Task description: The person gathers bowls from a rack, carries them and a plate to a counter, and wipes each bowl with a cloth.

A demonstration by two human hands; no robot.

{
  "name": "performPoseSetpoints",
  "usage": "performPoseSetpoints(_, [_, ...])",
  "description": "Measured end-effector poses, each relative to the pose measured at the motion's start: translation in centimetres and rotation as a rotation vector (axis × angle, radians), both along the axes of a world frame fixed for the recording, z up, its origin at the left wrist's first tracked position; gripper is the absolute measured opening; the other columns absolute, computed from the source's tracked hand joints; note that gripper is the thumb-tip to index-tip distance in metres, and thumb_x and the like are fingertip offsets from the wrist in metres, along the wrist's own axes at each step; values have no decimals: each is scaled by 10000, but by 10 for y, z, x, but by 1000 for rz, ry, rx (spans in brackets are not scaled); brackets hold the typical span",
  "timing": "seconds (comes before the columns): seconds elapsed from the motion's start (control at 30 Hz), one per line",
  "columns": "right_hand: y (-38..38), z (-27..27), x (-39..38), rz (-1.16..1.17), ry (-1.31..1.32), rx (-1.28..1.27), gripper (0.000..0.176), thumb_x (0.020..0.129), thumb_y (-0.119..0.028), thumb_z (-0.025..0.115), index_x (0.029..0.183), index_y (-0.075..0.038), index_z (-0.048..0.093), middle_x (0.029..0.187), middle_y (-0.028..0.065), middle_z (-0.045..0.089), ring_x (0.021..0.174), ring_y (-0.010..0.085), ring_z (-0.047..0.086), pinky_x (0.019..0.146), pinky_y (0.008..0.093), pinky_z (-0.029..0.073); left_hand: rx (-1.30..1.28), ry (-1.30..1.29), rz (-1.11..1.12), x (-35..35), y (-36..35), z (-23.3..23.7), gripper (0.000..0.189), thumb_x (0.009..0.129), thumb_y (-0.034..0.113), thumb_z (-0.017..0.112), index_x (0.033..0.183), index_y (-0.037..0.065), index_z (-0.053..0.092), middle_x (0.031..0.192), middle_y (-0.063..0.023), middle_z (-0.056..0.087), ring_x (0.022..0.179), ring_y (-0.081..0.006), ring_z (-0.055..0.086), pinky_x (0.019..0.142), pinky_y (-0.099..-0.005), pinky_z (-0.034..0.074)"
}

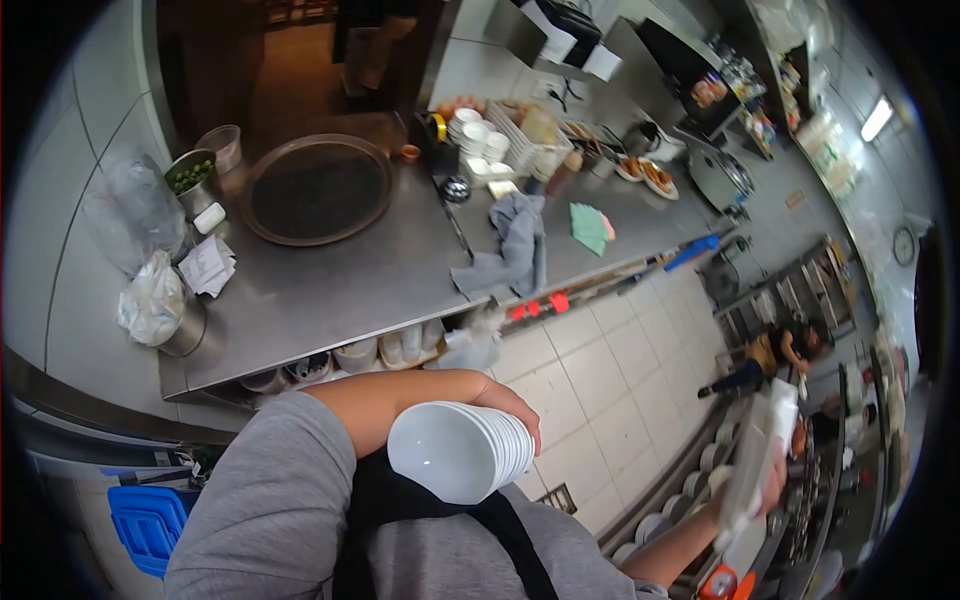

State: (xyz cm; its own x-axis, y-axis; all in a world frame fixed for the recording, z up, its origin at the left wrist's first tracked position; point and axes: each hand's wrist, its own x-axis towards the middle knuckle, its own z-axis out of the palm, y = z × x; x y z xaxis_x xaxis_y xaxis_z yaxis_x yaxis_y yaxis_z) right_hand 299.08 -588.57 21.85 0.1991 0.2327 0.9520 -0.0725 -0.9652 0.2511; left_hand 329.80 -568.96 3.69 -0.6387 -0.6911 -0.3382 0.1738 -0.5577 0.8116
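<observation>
My left hand (512, 405) curls around the base end of a stack of white bowls (445, 452). The stack lies on its side against my chest and forearm, with the open mouth of the front bowl facing left. Out to the right, my right hand (770, 492) grips a long, whitish, translucent plastic bundle (752, 462), held up on a slant. The bundle is blurred and its exact kind does not show. Behind and below it, several white dishes (690, 485) stand in rows along a shelf or counter.
A steel counter (330, 290) holds a round brown tray (318, 190), a grey cloth (520, 240), a green cloth (590, 228) and a pot of green items (192, 180). White cups (475, 135) stand farther back. Another person (785, 350) is at the right. A blue crate (148, 525) sits lower left.
</observation>
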Motion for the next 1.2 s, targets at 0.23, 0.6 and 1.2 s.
performPoseSetpoints(0.23, [-37,-72,166,-267,466,82,120,738,-19,631,840,-68,588,975,72,707,911,268,677,753,378,499,-3,-35,123,98,-4,-2,339,936,282,504,1192,111,644,1187,-19,624,1065,-122,589,912,-273,459])
performPoseSetpoints(0.6, [-54,-183,380,106,909,-177,170,705,-126,641,855,-149,564,1037,-15,684,930,209,643,686,367,454,-121,-162,557,199,100,16,386,930,301,474,1203,84,641,1193,-70,626,1120,-170,564,994,-294,402])
performPoseSetpoints(1.2, [55,-275,619,712,931,-350,349,844,-191,519,1186,-196,587,1239,59,574,1125,266,553,823,400,424,62,-166,1054,209,102,24,383,949,303,462,1205,80,640,1229,-57,599,1170,-150,519,1042,-281,343])
